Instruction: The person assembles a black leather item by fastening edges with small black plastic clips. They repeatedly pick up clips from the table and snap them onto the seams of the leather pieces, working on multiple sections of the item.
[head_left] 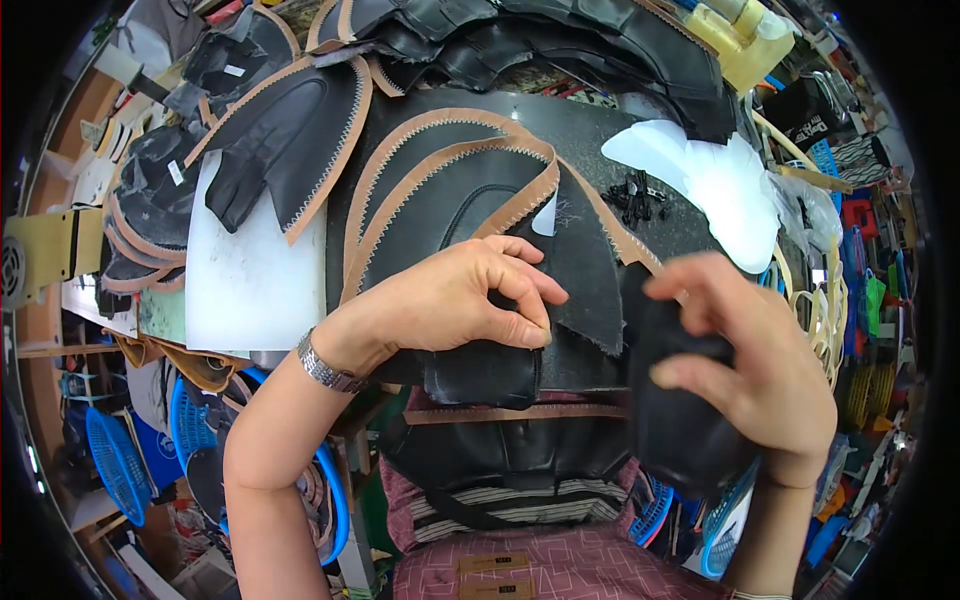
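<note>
My left hand (490, 300) is closed, thumb and forefinger pinched on a black leather shoe upper (480, 375) at the near edge of the dark work surface. Tan zigzag-stitched strips (425, 190) edge the black pieces lying just beyond it, and a small white patch shows on one. My right hand (750, 350) is raised to the right and smeared by motion, its thumb and forefinger curved with a gap between them. Under and beside it is a blurred black leather piece (690, 430); whether the fingers grip it, I cannot tell. Another black piece with a tan strip (515, 413) lies across my lap.
Stacked black uppers (560, 45) line the back, with more at the left (290, 130). A white sheet (255, 270) hangs over the left edge. White cut shapes (720, 190) and small black bits (635, 197) lie at the right. Blue baskets (120, 465) stand below.
</note>
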